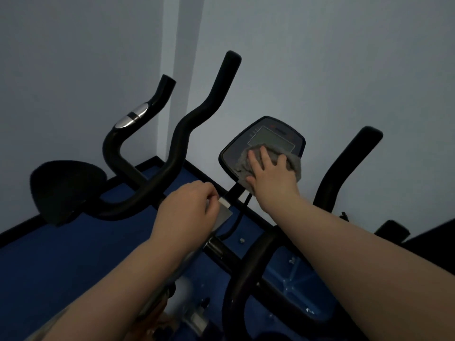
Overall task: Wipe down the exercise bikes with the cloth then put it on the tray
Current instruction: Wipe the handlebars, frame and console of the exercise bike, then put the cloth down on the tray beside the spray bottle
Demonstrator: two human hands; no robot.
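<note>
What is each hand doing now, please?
Left hand: fingers curled, gripping the bike stem.
Right hand: open, pressing the cloth flat on the console.

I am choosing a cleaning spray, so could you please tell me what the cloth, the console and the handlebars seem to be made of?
The cloth looks like soft grey fabric, perhaps microfibre: it bunches and folds under the right hand. The console seems hard dark plastic with a smooth grey screen. The handlebars look matt black, likely foam or rubber over a tube; the far bar carries a shiny metal-looking band.
</note>
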